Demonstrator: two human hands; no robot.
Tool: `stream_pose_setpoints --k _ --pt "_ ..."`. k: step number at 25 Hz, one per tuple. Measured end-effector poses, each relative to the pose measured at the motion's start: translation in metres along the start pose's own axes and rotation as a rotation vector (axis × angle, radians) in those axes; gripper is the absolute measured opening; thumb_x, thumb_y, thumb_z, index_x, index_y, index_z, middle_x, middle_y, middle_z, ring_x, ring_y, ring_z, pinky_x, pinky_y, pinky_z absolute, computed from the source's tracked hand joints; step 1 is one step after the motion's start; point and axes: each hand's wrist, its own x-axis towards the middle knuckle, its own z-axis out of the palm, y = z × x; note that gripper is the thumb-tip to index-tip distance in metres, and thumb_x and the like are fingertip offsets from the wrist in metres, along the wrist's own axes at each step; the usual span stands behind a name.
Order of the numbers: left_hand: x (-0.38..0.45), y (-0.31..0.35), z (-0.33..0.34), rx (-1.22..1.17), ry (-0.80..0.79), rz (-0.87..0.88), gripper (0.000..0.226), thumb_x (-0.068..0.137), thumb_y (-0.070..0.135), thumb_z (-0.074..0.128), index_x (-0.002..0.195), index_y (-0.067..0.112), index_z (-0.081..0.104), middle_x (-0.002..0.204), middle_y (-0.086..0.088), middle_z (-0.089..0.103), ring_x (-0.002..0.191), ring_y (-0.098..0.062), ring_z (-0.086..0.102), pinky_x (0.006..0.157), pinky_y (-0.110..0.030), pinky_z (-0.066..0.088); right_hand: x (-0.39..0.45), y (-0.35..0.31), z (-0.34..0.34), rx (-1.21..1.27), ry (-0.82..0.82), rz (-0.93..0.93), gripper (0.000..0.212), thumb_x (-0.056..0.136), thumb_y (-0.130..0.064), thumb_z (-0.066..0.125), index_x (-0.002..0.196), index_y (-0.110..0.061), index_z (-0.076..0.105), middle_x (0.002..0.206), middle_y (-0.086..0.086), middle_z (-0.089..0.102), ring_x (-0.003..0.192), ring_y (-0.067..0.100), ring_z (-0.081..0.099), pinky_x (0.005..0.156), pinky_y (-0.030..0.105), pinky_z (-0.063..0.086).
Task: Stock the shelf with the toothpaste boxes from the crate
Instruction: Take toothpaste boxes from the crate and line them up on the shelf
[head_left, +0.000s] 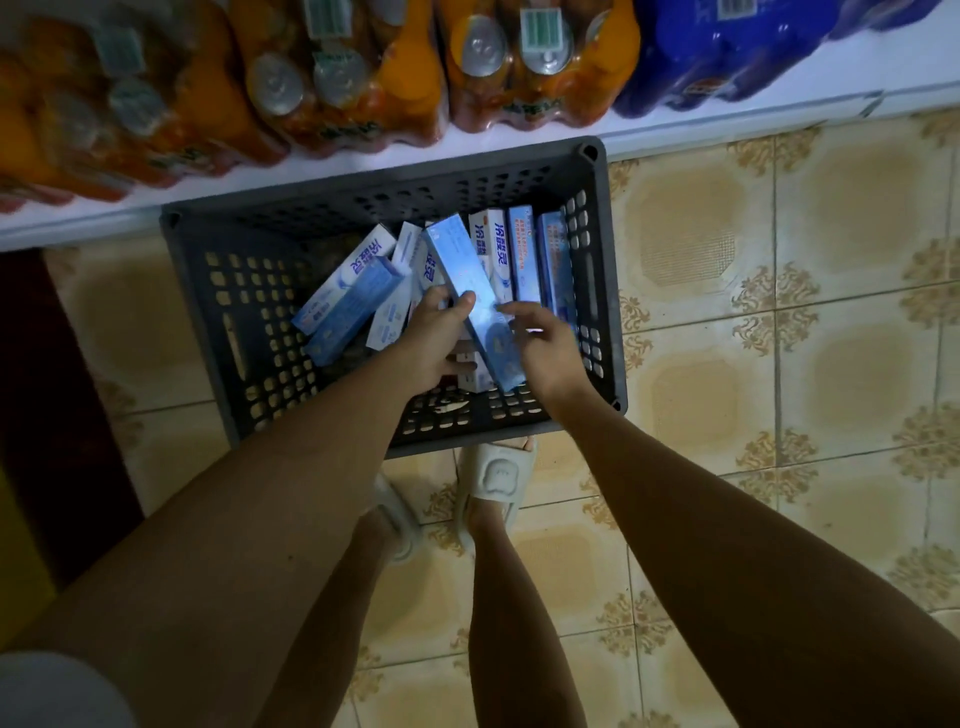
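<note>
While both bare arms reach down into the dark grey crate (600, 270), the left hand (434, 343) grips a long blue toothpaste box (470, 296) with its thumb laid across the upper face and the other fingers curled beneath it. That box is raised and tilted above the rest, one end pointing toward the crate's far wall and the other toward its near right corner. The right hand (545, 348) sits just beside the lower part of the same box, fingers loosely spread and half bent; whether the fingertips actually touch the carton I cannot tell, and it pinches nothing that shows. Against the crate's right wall several more toothpaste boxes (522, 249) stand side by side on their edges, white and blue faces up. Toward the middle, two further cartons (353, 291) lie slanted across each other, leaning left. At the near wall a small white box (475, 374) is partly hidden under the hands. The crate rests on the tiled floor (779, 364), its far wall tucked against the edge of a white shelf (675, 132). On that shelf stand shrink-wrapped packs of orange cans (540, 67), with a blue pack (727, 47) at the right end. Below the crate's near edge, pale slippers (496, 478) show on the person's feet.
</note>
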Motion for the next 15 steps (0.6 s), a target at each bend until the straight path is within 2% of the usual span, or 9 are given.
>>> stream_pose_setpoints --k 2,4,5,7,10,13,15 --pt "-0.023 0.011 -0.016 -0.055 -0.078 -0.016 0.033 0.101 0.037 0.049 0.132 0.025 0.046 0.118 -0.011 0.063 0.104 -0.034 0.065 0.090 -0.054 0.054 -0.006 -0.023 -0.003 0.028 0.071 0.058 0.028 0.097 -0.001 0.040 0.105 -0.018 0.061 0.095 0.001 0.062 0.089 0.022 0.056 0.073 0.031 0.045" --pt "-0.050 0.026 -0.032 -0.060 -0.122 0.008 0.034 0.100 0.039 0.051 0.131 0.025 0.048 0.120 -0.010 0.064 0.104 -0.032 0.067 0.083 -0.049 0.058 -0.019 -0.049 -0.008 0.040 0.039 0.097 0.022 0.099 -0.007 0.045 0.109 -0.019 0.060 0.095 0.002 0.061 0.088 0.023 0.054 0.072 0.031 0.042" --pt "-0.063 0.034 -0.039 -0.043 -0.126 0.030 0.035 0.098 0.041 0.053 0.130 0.026 0.049 0.120 -0.009 0.064 0.102 -0.031 0.068 0.080 -0.046 0.059 -0.029 -0.063 -0.010 0.042 -0.028 0.106 0.018 0.100 -0.015 0.051 0.115 -0.020 0.060 0.099 0.004 0.062 0.089 0.023 0.056 0.073 0.031 0.044" --pt "-0.090 0.050 -0.051 -0.010 -0.116 0.084 0.038 0.095 0.044 0.058 0.127 0.024 0.048 0.120 -0.011 0.063 0.099 -0.033 0.069 0.081 -0.048 0.059 -0.053 -0.093 -0.008 0.001 -0.190 0.108 0.032 0.095 -0.032 0.061 0.126 -0.026 0.056 0.106 0.004 0.065 0.093 0.022 0.062 0.077 0.034 0.052" --pt "-0.137 0.077 -0.067 0.014 -0.124 0.129 0.039 0.093 0.046 0.060 0.120 0.021 0.046 0.123 -0.014 0.062 0.097 -0.036 0.070 0.080 -0.051 0.059 -0.092 -0.134 0.005 -0.090 -0.306 0.024 0.040 0.089 -0.031 0.070 0.125 -0.033 0.052 0.107 0.005 0.064 0.090 0.018 0.065 0.075 0.030 0.055" --pt "-0.190 0.105 -0.084 0.021 -0.193 0.119 0.051 0.094 0.054 0.052 0.133 0.022 0.045 0.121 -0.014 0.064 0.098 -0.032 0.070 0.076 -0.047 0.060 -0.134 -0.173 0.010 0.104 -0.330 0.076 0.030 0.094 -0.024 0.064 0.124 -0.025 0.059 0.109 0.004 0.069 0.090 0.017 0.069 0.067 0.027 0.056" --pt "-0.227 0.121 -0.094 0.048 -0.219 0.119 0.048 0.095 0.056 0.048 0.128 0.021 0.052 0.117 -0.012 0.065 0.101 -0.030 0.068 0.077 -0.046 0.060 -0.163 -0.195 0.004 0.275 -0.359 0.176 0.024 0.098 -0.028 0.056 0.120 -0.019 0.063 0.099 0.002 0.070 0.082 0.019 0.069 0.057 0.029 0.055"
